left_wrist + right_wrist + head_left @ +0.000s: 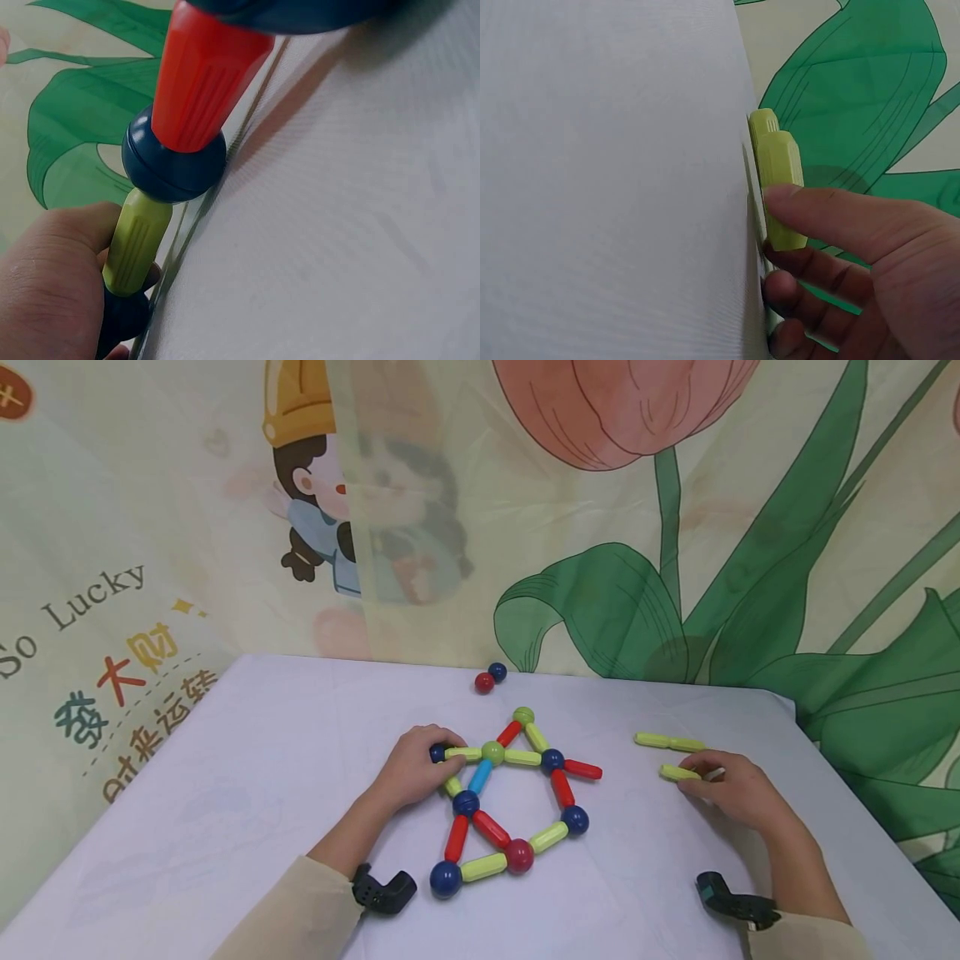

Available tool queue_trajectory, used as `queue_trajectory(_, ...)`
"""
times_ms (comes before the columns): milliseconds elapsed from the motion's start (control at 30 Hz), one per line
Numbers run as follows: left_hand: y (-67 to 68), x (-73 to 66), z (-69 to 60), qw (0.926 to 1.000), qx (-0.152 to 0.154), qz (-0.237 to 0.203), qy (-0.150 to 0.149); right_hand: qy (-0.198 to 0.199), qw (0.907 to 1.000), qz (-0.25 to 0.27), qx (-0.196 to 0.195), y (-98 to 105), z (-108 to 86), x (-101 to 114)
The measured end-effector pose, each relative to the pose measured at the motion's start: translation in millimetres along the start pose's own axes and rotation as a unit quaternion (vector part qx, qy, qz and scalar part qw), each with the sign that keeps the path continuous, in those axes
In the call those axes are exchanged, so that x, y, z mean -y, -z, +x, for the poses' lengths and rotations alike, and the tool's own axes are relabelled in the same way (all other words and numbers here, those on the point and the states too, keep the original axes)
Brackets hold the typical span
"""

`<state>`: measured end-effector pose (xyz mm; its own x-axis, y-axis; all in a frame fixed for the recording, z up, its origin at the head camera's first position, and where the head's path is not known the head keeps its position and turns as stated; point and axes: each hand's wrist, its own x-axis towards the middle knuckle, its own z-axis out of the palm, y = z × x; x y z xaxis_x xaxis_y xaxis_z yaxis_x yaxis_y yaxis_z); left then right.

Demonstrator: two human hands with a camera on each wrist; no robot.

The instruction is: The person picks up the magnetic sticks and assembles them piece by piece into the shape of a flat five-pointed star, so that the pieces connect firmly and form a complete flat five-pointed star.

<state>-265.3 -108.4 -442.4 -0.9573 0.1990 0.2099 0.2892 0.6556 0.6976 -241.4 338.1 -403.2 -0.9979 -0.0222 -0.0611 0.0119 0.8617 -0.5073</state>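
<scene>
A flat frame of magnetic rods and balls lies on the white table, with a red ball point(519, 856) at its front and a green ball point(492, 752) near its back. My left hand point(416, 767) grips a navy ball point(437, 752) at the frame's left corner, thumb and fingers around it. Beside that thumb in the left wrist view is a yellow-green rod point(137, 244), joined to another navy ball point(169, 165). Over on the right, my right hand point(738, 789) pinches a loose yellow-green rod point(784, 165) between thumb and fingers.
Just behind my right hand lie yellow-green rods point(669, 742) end to end. A small red ball point(484, 682) and a small navy ball point(497, 672) touch each other near the table's back edge. A printed cloth point(607, 610) hangs behind the table.
</scene>
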Motion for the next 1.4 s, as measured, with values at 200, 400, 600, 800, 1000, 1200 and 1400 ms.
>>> queue_trajectory(200,-0.7,0.5,0.4,1.0000,0.000,0.002,0.002,0.005,0.9993,0.034,0.010,3,0.3,2)
queue_trajectory(400,-0.6,0.1,0.0,1.0000,-0.001,-0.001,0.000,0.027,0.9976,0.063,0.008,2,-1.2,4)
queue_trajectory(600,-1.4,0.6,0.3,1.0000,-0.004,0.002,-0.002,0.029,0.9941,0.104,0.015,2,-2.6,7)
queue_trajectory(800,-2.0,1.0,0.5,1.0000,-0.005,0.000,-0.002,0.036,0.9891,0.141,0.026,0,-2.1,10)
queue_trajectory(1000,-2.4,1.3,0.5,1.0000,-0.006,-0.001,0.003,0.050,0.9821,0.176,0.046,-6,-0.6,19)
queue_trajectory(1200,-2.0,1.4,0.4,1.0000,-0.006,-0.004,0.000,0.069,0.9736,0.196,0.094,-17,1.6,27)
queue_trajectory(1400,-2.4,1.6,0.8,1.0000,-0.004,-0.004,0.001,0.083,0.9672,0.190,0.146,-26,2.8,37)
